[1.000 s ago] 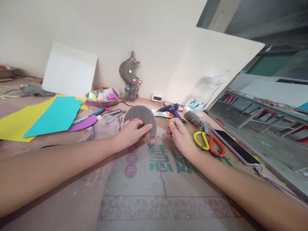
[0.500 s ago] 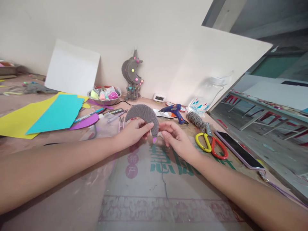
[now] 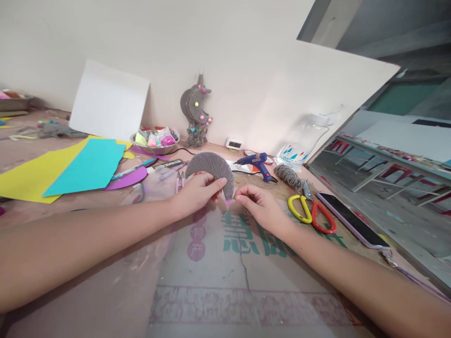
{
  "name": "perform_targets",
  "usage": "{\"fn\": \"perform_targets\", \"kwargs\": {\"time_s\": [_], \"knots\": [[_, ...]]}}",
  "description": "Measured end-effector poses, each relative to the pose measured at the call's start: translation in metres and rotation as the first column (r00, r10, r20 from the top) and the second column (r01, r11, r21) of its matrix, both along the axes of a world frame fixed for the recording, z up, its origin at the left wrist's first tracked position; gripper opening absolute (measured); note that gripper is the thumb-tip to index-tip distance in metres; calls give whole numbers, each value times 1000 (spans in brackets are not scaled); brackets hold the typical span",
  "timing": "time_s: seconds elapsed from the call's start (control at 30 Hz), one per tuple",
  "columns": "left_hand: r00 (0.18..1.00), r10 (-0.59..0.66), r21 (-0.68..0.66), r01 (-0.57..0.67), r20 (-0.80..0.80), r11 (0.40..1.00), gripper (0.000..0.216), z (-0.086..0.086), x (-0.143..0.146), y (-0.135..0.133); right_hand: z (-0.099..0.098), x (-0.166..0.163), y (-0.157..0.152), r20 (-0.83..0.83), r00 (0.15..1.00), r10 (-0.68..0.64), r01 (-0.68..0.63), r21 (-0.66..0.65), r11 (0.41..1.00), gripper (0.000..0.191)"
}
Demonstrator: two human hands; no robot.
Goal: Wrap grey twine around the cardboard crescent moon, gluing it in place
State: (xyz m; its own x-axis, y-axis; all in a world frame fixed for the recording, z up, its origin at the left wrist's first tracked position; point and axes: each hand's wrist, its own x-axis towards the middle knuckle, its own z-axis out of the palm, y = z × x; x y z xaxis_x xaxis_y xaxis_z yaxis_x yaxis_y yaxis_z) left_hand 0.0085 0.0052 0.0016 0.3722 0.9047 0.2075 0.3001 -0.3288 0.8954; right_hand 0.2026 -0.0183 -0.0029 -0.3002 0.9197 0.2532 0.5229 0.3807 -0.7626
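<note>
I am gripping a grey, cord-wrapped crescent [image 3: 212, 165] in my left hand [image 3: 198, 193], its purple tip [image 3: 228, 203] pointing down. My right hand [image 3: 261, 203] is curling close beside that tip; whatever it may be pinching is too small to tell. A blue glue gun [image 3: 260, 164] is lying near a cord coil [image 3: 289, 175], and scissors [image 3: 308, 214] are resting beside a phone [image 3: 352, 220].

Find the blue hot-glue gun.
In the head view, the blue hot-glue gun sits right of center, beyond the right hand, just left of the gray cord bundle.
</note>
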Motion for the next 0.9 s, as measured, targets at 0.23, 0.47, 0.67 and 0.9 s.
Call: {"fn": "perform_targets", "kwargs": {"time_s": [0.23,0.47,0.67,0.9], "knots": [[999,-47,-56,47,1,997,45,-4,-2,2,1,-1,0,38,999,-17,16,12,1000,13],[999,-54,-18,54,0,998,46,-11,1,6,7,1,1,82,996,-31,17,176,984,24],[991,-73,102,85,-111,991,44,-4,0,-1,6,-1,-8,23,996,-85,78,232,970,14],[986,-143,28,141,85,990,24,-3,4,-6,0,-3,-12,76,996,-57,35,266,963,11]]}}
